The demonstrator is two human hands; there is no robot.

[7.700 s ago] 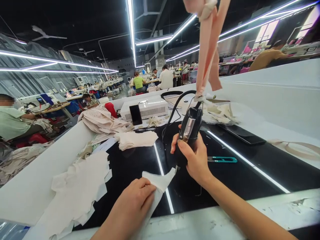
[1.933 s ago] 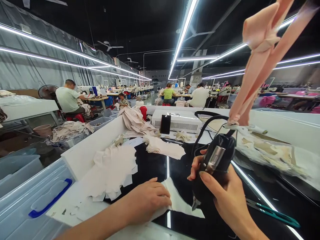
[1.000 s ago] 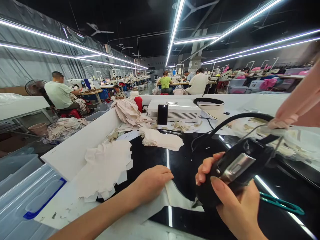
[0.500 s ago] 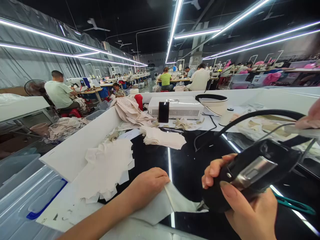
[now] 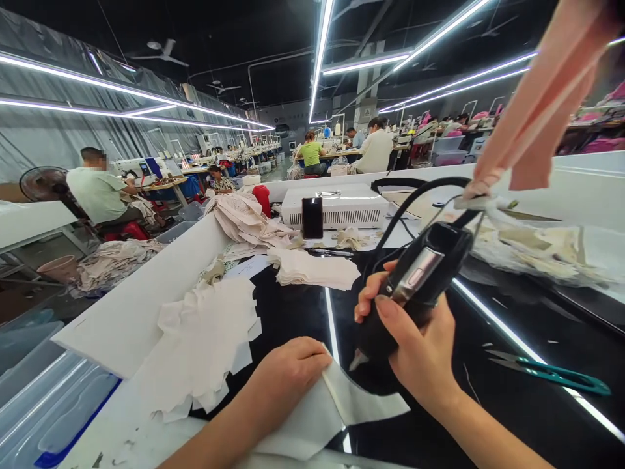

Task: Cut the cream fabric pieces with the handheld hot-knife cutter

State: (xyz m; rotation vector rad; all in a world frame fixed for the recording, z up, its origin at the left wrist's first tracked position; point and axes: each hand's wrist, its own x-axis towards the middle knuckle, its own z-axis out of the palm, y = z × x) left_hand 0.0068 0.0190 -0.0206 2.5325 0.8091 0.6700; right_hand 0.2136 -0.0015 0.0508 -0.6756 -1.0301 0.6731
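My left hand (image 5: 295, 365) is closed on a white fabric piece (image 5: 336, 400) with a raised seam, holding it against the glossy black tabletop (image 5: 293, 312). The fabric's free corner stretches to the right. My right hand (image 5: 415, 332) grips a black corded handheld power tool (image 5: 415, 273) with a silver switch plate. Its lower end is tilted down and to the left, above the tabletop and apart from the fabric. The working tip is mostly hidden. A pink cloth strip (image 5: 532, 111) is tied at the tool's cord end and runs upward.
Teal thread snips (image 5: 561, 378) lie at right. White fabric pieces (image 5: 205, 339) are spread at left; a cream stack (image 5: 315, 268) lies ahead. Behind stand a phone (image 5: 312, 218) and a white vented box (image 5: 336, 205). Low white walls (image 5: 131, 306) edge the table; people sit beyond.
My right hand has lifted the tool up and left, off the fabric corner. The fabric corner now lies free, and the snips are fully uncovered. My left hand stays on the fabric.
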